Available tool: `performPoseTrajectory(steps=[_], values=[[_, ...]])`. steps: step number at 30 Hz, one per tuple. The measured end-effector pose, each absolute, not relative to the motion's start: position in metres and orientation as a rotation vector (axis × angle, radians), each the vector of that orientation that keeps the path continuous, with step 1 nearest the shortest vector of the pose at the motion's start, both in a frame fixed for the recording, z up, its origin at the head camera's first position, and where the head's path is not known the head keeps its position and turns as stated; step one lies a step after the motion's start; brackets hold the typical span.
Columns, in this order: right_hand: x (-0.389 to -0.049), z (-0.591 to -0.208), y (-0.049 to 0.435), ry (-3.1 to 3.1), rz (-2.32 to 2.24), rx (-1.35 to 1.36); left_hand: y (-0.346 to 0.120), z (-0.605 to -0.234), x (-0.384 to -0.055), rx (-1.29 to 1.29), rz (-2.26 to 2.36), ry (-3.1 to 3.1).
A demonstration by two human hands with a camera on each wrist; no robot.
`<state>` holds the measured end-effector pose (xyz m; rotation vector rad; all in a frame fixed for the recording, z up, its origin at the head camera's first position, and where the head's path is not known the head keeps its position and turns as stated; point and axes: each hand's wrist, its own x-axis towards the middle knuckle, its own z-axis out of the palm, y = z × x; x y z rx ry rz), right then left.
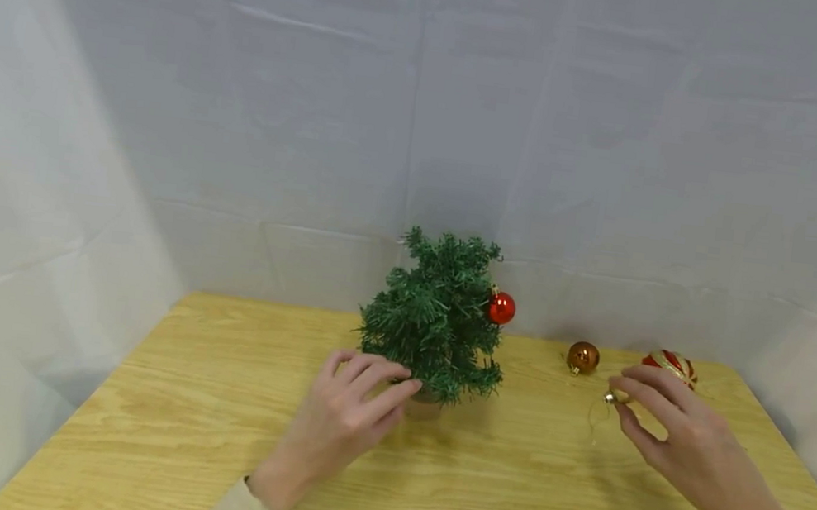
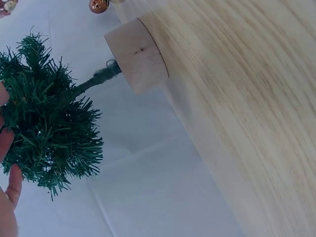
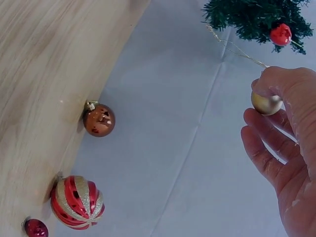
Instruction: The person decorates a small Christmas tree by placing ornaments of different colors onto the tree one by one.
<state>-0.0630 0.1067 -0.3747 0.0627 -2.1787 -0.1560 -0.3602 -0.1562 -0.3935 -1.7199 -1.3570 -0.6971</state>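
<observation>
A small artificial Christmas tree (image 1: 432, 316) stands upright on a round wooden base (image 2: 138, 57). My left hand (image 1: 355, 403) is at its lower left branches, fingers gently bent with the tips right at the greenery. On the tree's right side hangs a shiny red ball ornament (image 1: 502, 308). To the right of the tree, my right hand (image 1: 689, 434) pinches a small gold ball ornament (image 3: 266, 102) between thumb and fingers, raised above the table. A thin gold string loop (image 3: 237, 51) dangles from that ornament. The fingers hide much of the ball in the head view.
Along the back right of the wooden table (image 1: 214, 401) lie a copper-brown ball ornament (image 1: 583, 358) and a larger red-and-gold striped ornament (image 1: 669, 365). The right wrist view also shows a small dark red ornament (image 3: 36, 228). A pale cloth backdrop (image 1: 302, 127) hangs behind the table.
</observation>
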Motion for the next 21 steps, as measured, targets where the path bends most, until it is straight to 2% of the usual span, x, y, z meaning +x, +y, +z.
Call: performPoseTrajectory(steps=[21], values=[[-0.072,-0.359,0.078,-2.145,-0.103,0.041,-0.149,-0.394,-0.360,-1.754,-0.683,-1.304]])
